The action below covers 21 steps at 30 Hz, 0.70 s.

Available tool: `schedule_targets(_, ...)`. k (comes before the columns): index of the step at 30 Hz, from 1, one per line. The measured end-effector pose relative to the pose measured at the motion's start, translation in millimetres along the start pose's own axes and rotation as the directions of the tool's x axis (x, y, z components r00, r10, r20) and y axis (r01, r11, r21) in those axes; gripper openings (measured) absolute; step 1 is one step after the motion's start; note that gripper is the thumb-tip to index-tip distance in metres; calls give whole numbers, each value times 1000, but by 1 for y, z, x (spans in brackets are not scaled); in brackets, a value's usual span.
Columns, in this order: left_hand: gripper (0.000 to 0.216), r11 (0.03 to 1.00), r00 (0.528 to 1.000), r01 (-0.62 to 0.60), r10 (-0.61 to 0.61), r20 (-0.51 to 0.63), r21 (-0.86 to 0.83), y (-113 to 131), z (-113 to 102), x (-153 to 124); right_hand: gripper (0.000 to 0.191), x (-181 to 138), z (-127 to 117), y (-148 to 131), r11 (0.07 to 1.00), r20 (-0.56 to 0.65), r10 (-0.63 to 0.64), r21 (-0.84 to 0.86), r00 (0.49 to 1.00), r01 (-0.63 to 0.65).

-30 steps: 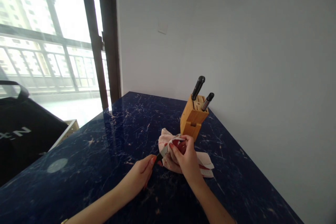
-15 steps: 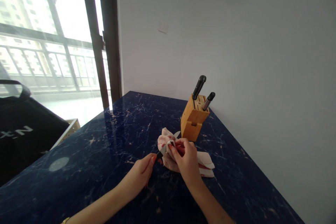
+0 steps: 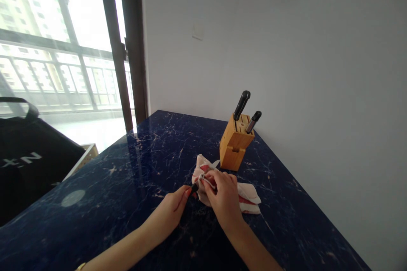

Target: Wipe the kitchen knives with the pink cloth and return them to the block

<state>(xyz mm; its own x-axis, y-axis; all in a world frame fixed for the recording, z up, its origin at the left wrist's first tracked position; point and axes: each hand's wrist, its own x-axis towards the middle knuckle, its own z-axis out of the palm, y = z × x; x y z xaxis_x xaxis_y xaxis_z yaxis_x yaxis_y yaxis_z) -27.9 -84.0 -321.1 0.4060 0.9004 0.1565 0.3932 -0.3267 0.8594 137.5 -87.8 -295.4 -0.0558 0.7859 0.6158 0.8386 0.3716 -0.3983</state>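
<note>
My left hand [image 3: 173, 208] is closed on the black handle of a small knife [image 3: 194, 187] near the middle of the dark blue marbled table [image 3: 127, 178]. My right hand [image 3: 222, 197] pinches a white and red patterned cloth [image 3: 248, 197] around the knife's blade, close to the handle. The blade tip [image 3: 216, 162] pokes out of the cloth toward a wooden knife block [image 3: 235, 146]. The rest of the cloth lies crumpled on the table under my right hand.
The knife block stands just behind the cloth and holds two black-handled knives [image 3: 241, 105]. A white wall runs along the table's right and far sides. A black bag [image 3: 28, 156] and a pale wooden box edge [image 3: 84, 159] sit at the left by the window.
My right hand has slid the cloth down the blade toward the handle, so the blade tip now shows beyond the cloth. My left hand has stayed almost still.
</note>
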Motion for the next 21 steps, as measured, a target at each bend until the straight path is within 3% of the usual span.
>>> schedule_targets(4, 41, 1000, 999, 13, -13, 30, 3, 7, -1, -2, 3, 3, -2, 5, 999, -38, 16, -36, 999, -18)
schedule_targets(10, 41, 1000, 1000, 5, -5, 11, -8, 0, 0, 0, 12, -2, 4, -5, 997, 123, -55, -51, 991, 62)
schedule_targets(13, 44, 996, 998, 68, -68, -5, -55, -9, 3, 3, 10, -5, 6, -7, 997, 142, -76, -14, 987, 79)
schedule_targets(16, 49, 979, 987, 158, -159, 7, -126, -17, 5, 5, 21, -6, 6, -7, 996, 169, -87, 6, 982, 87)
schedule_targets(21, 51, 975, 987, 162, -161, 19, -149, -19, 6, 5, 28, -7, 8, -5, 999, 175, -53, -2, 983, 55)
